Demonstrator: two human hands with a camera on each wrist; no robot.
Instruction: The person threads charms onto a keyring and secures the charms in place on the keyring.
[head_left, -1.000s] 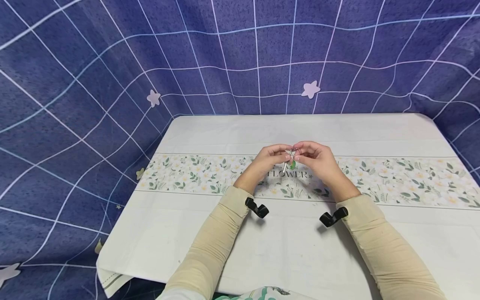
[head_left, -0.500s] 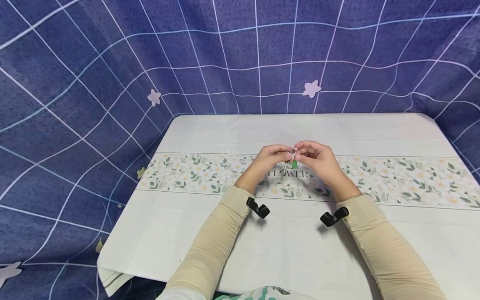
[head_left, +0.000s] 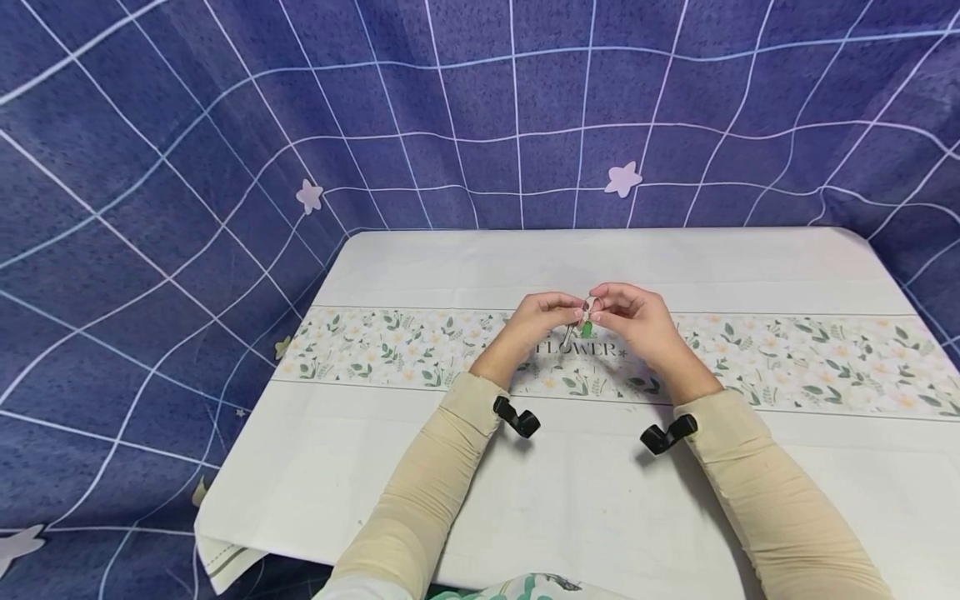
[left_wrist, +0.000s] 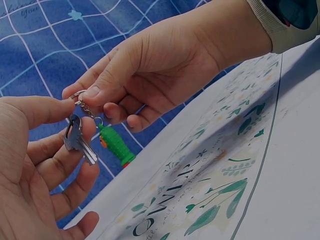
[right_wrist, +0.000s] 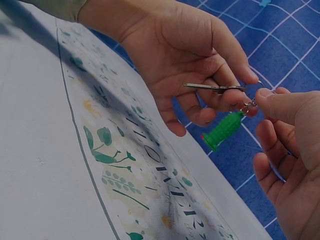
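Both hands meet over the printed band of the tablecloth, fingertips close together around a small metal key ring (left_wrist: 76,95). My left hand (head_left: 546,313) pinches the ring's near side between thumb and finger. From the other side, the thumb and forefinger of my right hand (head_left: 632,315) pinch the same ring. A silver key (left_wrist: 80,142) dangles beside the left fingers. Below the ring, a ribbed green charm (right_wrist: 225,131) with a red end hangs from a short chain. The fingertips partly hide the ring. The remaining fingers of both hands are loosely bent.
A white tablecloth (head_left: 420,450) with a flower-and-leaf band covers the table. Behind and to the left hangs a blue curtain (head_left: 450,100) with white grid lines and stars. Black curved mounts (head_left: 516,417) stick out from both wrists.
Both hands stay almost in place, with slight finger shifts. The key now hangs darker and at a changed angle, and the ring shows more plainly between the fingertips.
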